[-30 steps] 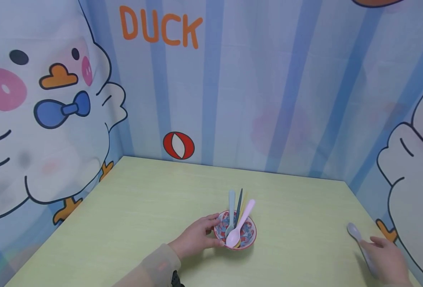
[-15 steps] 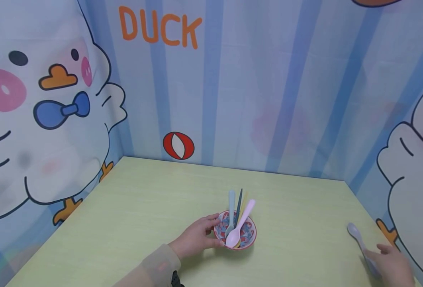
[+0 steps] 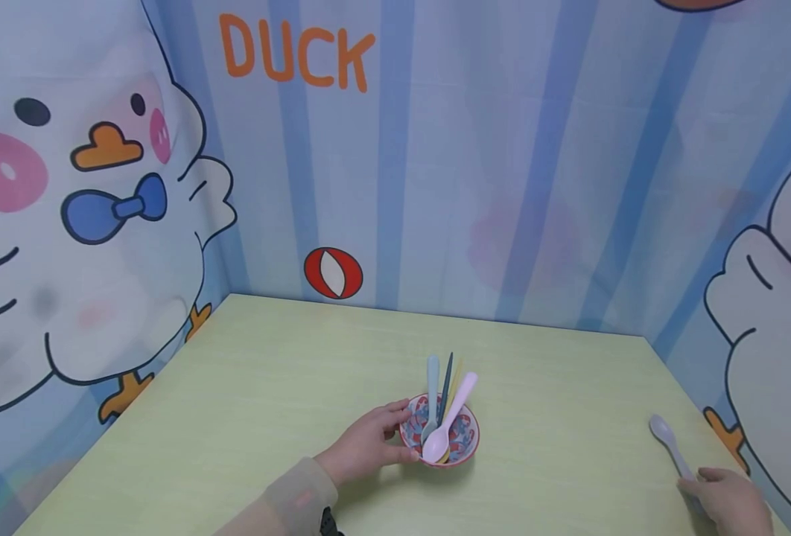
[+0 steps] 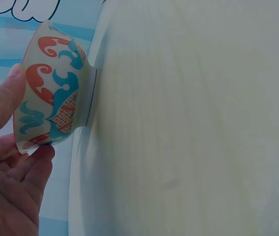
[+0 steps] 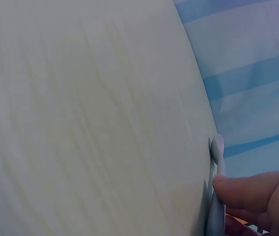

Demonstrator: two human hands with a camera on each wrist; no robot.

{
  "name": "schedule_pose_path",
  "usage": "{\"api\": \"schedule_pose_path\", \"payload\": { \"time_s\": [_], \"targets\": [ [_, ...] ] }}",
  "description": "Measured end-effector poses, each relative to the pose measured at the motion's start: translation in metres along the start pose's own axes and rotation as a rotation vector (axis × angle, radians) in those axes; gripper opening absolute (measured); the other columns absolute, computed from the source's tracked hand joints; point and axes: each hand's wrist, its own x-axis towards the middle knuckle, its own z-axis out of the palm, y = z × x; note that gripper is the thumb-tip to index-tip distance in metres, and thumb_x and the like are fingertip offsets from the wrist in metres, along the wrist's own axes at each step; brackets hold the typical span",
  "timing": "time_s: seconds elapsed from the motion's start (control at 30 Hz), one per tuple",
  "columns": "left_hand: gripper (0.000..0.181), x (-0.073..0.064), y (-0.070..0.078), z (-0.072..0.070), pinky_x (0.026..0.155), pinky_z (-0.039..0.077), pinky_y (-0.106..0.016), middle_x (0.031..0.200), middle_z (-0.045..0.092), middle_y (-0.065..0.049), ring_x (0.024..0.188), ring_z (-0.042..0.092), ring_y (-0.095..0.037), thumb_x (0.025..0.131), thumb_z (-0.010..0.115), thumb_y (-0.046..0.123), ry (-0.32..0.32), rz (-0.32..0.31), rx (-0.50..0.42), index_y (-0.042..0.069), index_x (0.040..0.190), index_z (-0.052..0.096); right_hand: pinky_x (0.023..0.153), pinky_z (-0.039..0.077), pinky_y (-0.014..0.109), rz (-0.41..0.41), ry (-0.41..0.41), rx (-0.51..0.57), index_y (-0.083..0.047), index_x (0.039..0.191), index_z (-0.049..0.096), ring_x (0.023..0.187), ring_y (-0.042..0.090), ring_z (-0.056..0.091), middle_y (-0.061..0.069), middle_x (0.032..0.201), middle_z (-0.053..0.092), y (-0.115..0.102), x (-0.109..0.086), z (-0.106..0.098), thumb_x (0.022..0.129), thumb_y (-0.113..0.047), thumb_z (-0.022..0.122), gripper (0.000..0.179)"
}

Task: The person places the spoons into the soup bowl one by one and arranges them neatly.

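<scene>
A small bowl (image 3: 474,447) with a red rim and a red-and-blue pattern stands on the table. My left hand (image 3: 363,442) grips its left side, thumb at the near rim and fingers farther round, as the left wrist view shows on the bowl's outer wall (image 4: 56,93). In the bowl lean a pink spoon (image 3: 437,444), a pale blue spoon (image 3: 433,380), a dark blue handle (image 3: 446,381) and a yellow handle (image 3: 459,369). At far right, my right hand (image 3: 734,500) pinches the handle of a pale purple spoon (image 3: 664,432), thumb on one side and fingers on the other.
The pale yellow-green table (image 3: 556,402) has a back edge against a blue striped cloth (image 3: 462,149) printed with ducks. Its right edge (image 3: 677,387) runs close beside the purple spoon and my right hand.
My right hand has moved back and forth slightly along the purple spoon's handle and now holds it lower down. The spoon, bowl and left hand have stayed in place.
</scene>
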Motion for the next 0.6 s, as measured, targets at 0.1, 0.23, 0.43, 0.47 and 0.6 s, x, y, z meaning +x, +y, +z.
{"api": "schedule_pose_path", "payload": {
  "time_s": [0.1, 0.23, 0.43, 0.47, 0.6],
  "targets": [
    [0.073, 0.0003, -0.0004, 0.0002, 0.103, 0.043, -0.038, 0.153, 0.035, -0.003, 0.129, 0.046, -0.029, 0.081, 0.079, 0.027, 0.001, 0.003, 0.002, 0.004, 0.142, 0.046, 0.081, 0.048, 0.050, -0.002, 0.016, 0.016, 0.015, 0.130, 0.041, 0.107, 0.048, 0.047, 0.036, 0.124, 0.045, 0.0021, 0.0020, 0.0020, 0.095, -0.012, 0.060, 0.049],
    [0.073, 0.0005, -0.0003, 0.0000, 0.104, 0.043, -0.039, 0.153, 0.035, -0.004, 0.130, 0.045, -0.029, 0.081, 0.078, 0.027, 0.001, 0.007, 0.005, 0.004, 0.142, 0.046, 0.073, 0.047, 0.043, -0.010, 0.025, 0.036, 0.017, 0.127, 0.042, 0.094, 0.040, 0.048, 0.033, 0.114, 0.051, 0.0034, 0.0022, 0.0034, 0.094, -0.009, 0.060, 0.045],
    [0.073, 0.0001, -0.0004, -0.0004, 0.103, 0.043, -0.038, 0.152, 0.035, -0.004, 0.131, 0.044, -0.029, 0.081, 0.079, 0.028, 0.005, 0.018, 0.014, 0.003, 0.141, 0.047, 0.069, 0.045, 0.040, -0.011, 0.015, 0.026, 0.017, 0.125, 0.045, 0.088, 0.036, 0.046, 0.030, 0.101, 0.055, 0.0051, 0.0036, 0.0023, 0.093, -0.011, 0.062, 0.046],
    [0.073, 0.0001, -0.0007, -0.0004, 0.103, 0.043, -0.038, 0.152, 0.035, -0.004, 0.131, 0.044, -0.029, 0.080, 0.079, 0.029, 0.005, 0.019, 0.015, 0.003, 0.141, 0.047, 0.069, 0.045, 0.040, -0.011, 0.013, 0.020, 0.017, 0.124, 0.045, 0.088, 0.036, 0.046, 0.029, 0.101, 0.055, 0.0058, 0.0043, 0.0020, 0.093, -0.012, 0.063, 0.046],
    [0.073, 0.0005, -0.0005, -0.0004, 0.104, 0.043, -0.039, 0.153, 0.035, -0.004, 0.130, 0.044, -0.030, 0.081, 0.078, 0.029, 0.005, 0.013, 0.015, 0.003, 0.141, 0.047, 0.070, 0.045, 0.041, -0.021, 0.015, 0.004, 0.018, 0.123, 0.046, 0.088, 0.037, 0.046, 0.030, 0.101, 0.054, 0.0075, 0.0057, 0.0006, 0.091, -0.015, 0.065, 0.050]
  ]
}}
